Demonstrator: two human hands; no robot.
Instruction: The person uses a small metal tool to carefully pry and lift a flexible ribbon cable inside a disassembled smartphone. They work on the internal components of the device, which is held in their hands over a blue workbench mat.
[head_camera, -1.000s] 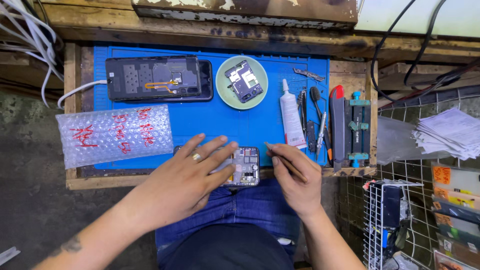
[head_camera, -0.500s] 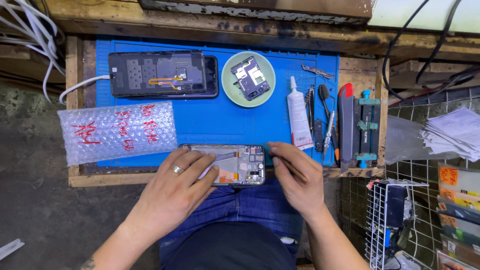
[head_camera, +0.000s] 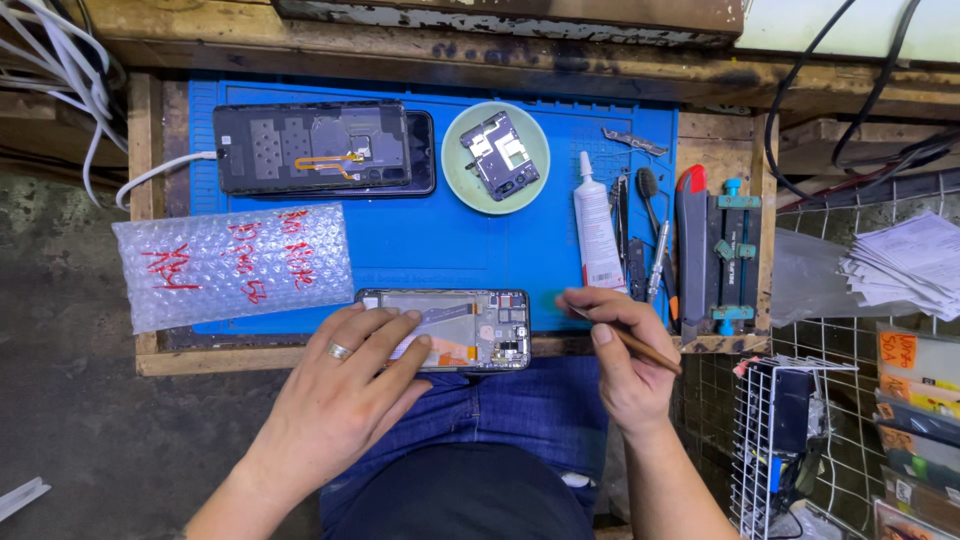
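An opened phone frame (head_camera: 470, 322) lies flat at the front edge of a blue work mat (head_camera: 450, 250). My left hand (head_camera: 345, 395), with a ring on one finger, rests on the frame's left half, fingers spread over it. My right hand (head_camera: 620, 365) hovers just right of the frame and grips a thin brown stick tool (head_camera: 630, 342), its tip pointing left toward the frame. A phone back cover with an orange flex cable (head_camera: 320, 148) lies on a black phone at the mat's far left. A green dish (head_camera: 475, 175) holds a small circuit board (head_camera: 500, 155).
A bubble-wrap bag with red writing (head_camera: 230, 265) lies at the mat's left. A white glue tube (head_camera: 597, 225), screwdrivers and tweezers (head_camera: 645, 235) and a blue-and-black clamp jig (head_camera: 730, 255) sit at the right. Papers (head_camera: 905, 265) and a wire rack (head_camera: 790, 440) lie further right.
The phone frame went from upright under both hands to lying flat lengthwise. My left hand slid onto its left half. My right hand pulled off to the right with the stick tool.
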